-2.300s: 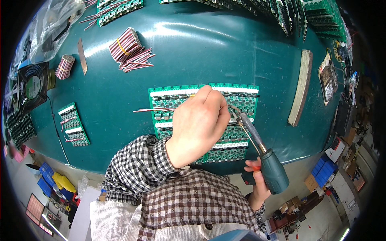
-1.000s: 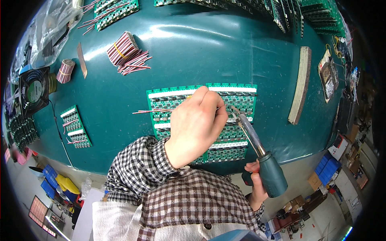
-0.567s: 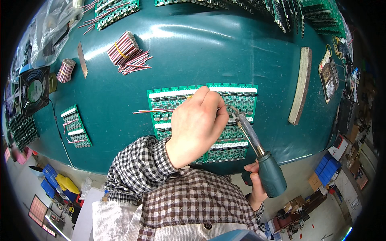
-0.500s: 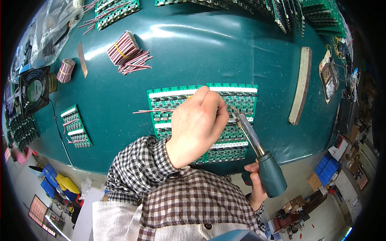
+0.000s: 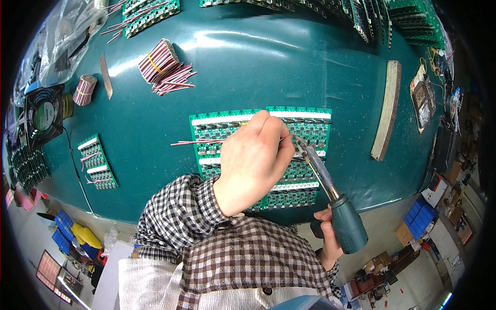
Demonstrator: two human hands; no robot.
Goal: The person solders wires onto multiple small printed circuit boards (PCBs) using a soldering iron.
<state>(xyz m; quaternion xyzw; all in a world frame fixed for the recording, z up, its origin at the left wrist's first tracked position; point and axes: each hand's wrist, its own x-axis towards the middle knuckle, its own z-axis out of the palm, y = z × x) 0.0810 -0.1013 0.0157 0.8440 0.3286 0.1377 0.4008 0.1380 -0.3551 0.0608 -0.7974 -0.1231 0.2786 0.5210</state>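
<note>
Electronics assembly workshop. Worktable (image 5: 248,77): was green-topped and glossy. Circuit boards (image 5: 310,133): lay side by side toward the near edge; further boards (image 5: 416,26) were massed along the far side. Wire bundle (image 5: 164,51): was red, white and dark, bound by a yellow band (image 5: 156,64). Soldering gun (image 5: 349,225): was green-handled. Fan (image 5: 44,114): square, black, stood at left. Blue bins (image 5: 416,215), cardboard boxes (image 5: 377,263): were kept beyond the table.

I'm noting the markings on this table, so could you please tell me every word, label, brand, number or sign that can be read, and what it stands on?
No text here can be read.
Round label on the black square fan: light marks, too small to read.
Green rectangular circuit boards: any print is too small to read.
</note>
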